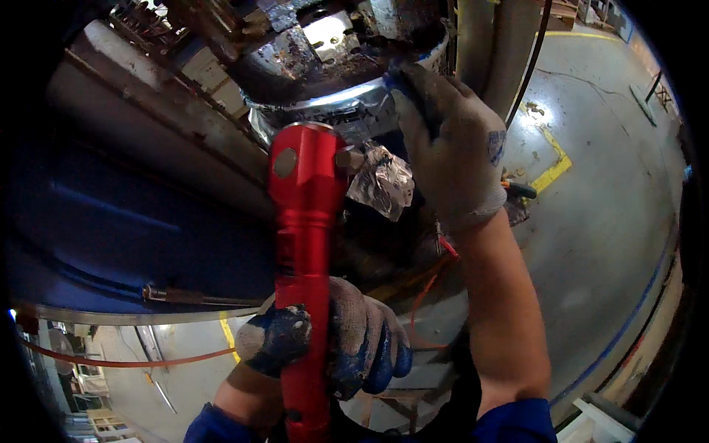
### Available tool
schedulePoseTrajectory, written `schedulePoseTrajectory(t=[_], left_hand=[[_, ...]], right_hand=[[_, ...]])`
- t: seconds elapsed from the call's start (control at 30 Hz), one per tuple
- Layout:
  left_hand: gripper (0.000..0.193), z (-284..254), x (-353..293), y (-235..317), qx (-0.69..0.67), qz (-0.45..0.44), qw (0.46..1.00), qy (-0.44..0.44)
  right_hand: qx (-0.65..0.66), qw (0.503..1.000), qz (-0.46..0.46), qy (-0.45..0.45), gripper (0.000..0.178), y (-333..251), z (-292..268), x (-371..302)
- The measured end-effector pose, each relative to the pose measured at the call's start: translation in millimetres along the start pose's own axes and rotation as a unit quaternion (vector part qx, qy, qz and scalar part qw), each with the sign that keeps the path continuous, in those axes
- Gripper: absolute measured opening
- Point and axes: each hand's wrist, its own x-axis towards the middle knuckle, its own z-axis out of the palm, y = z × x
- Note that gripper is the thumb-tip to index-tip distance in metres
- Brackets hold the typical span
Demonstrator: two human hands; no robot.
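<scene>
My left hand (362,343), in a grey glove with worn blue coating, is wrapped round a red metal flashlight (303,199). The flashlight stands nearly upright in front of me, its wide head toward the machine. Farther up, my right hand (461,140), in a similar glove, reaches to the rim of a round machine part (325,100) wrapped in shiny foil. Its thumb and fingers come together at that rim; what lies between the tips is too dark to make out. Crumpled foil (384,181) hangs below the part, between the flashlight and my right wrist.
Thick metal columns (170,111) and a dark blue panel (133,229) stand at left. A metal rod (199,297) sticks out below the panel. An orange hose (125,363) crosses low at left. A tool with a dark green handle (519,190) lies beyond my right wrist.
</scene>
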Motion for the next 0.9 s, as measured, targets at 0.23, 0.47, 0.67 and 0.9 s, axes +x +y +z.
schedulePoseTrajectory(t=[0.23,0.47,0.67,0.9], left_hand=[[0.054,4.2,5.0,0.5,0.024,0.001,0.999,0.033],[0.052,8.9,16.7,-11.4,0.046,-0.012,0.997,0.059],[0.051,13.0,20.6,-19.9,0.053,-0.019,0.995,0.085],[0.051,4.7,23.0,-29.3,0.042,-0.008,0.997,0.058]], right_hand=[[0.077,0.993,-0.083,0.029,0.024,11.8,6.7,4.0],[0.263,0.962,0.025,-0.065,0.026,17.4,1.6,6.7],[0.315,0.938,0.075,-0.123,0.028,23.7,-3.7,5.7],[0.507,0.826,0.230,-0.085,0.036,22.2,-5.9,-2.0]])
